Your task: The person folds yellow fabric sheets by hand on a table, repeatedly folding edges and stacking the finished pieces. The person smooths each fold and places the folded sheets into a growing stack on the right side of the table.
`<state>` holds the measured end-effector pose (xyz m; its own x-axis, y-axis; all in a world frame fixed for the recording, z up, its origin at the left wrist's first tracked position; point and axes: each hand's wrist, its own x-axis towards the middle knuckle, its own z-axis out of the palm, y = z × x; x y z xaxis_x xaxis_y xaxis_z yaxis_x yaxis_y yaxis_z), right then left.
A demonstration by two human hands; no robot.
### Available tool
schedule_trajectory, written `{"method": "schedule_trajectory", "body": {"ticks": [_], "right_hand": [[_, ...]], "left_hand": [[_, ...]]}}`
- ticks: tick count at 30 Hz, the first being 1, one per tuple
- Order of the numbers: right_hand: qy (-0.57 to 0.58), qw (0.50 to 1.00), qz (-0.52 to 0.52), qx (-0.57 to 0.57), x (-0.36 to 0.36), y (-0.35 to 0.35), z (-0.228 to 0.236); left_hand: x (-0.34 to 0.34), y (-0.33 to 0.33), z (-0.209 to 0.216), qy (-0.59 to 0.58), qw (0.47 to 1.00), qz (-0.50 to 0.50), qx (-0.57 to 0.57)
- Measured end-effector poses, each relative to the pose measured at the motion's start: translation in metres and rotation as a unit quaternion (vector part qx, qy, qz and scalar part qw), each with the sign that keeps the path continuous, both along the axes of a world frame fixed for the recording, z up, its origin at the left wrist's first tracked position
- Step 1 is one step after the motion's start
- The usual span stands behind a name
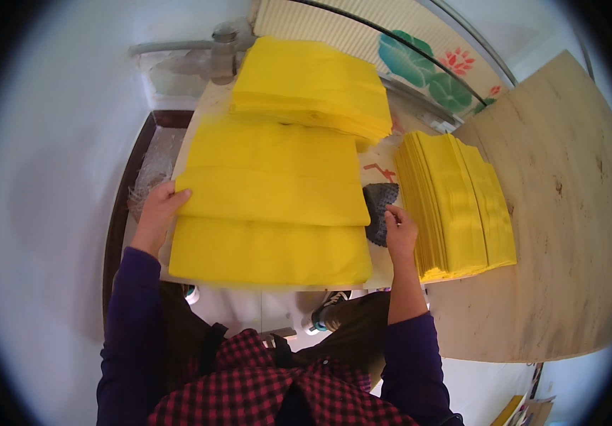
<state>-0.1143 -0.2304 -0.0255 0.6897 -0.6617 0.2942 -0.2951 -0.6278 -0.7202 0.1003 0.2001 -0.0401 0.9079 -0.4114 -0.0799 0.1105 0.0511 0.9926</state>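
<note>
A wide yellow fabric-like sheet [270, 184] lies in front of me, its folded edge resting across a lower yellow layer [270, 252]. My left hand [158, 213] pinches the sheet's left edge, thumb on top and the other fingers underneath. To the right of the sheet, my right hand [401, 233] is closed with thumb and forefinger together; whatever is in them, if anything, is too small to make out. Beside those fingers lies a dark grey cloth piece [378, 216] with a jagged edge, partly tucked against the yellow sheet.
A thick stack of yellow sheets [313, 82] lies at the back. Folded yellow pieces [455, 206] are stacked on the right, by a large wooden board [554, 213]. A glass jar [224, 53] stands at the far left corner, and clear plastic [156, 170] sits beyond the table's left edge.
</note>
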Motion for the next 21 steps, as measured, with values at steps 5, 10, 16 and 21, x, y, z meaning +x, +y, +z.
{"method": "schedule_trajectory", "body": {"ticks": [5,10,16,21], "right_hand": [[-0.021,0.990,0.128,-0.059,0.017,0.050,0.034],[0.062,0.951,0.193,-0.234,0.041,0.088,0.038],[0.131,0.929,0.177,-0.298,0.046,0.092,0.031],[0.117,0.928,0.198,-0.295,0.040,0.089,0.023]], "left_hand": [[-0.003,-0.005,0.004,0.012,1.000,0.007,-0.014],[-0.002,-0.006,0.009,0.016,1.000,-0.007,0.015],[-0.006,-0.004,0.016,-0.005,0.999,-0.032,-0.011],[-0.008,-0.006,0.018,0.008,0.997,-0.044,-0.059]]}}
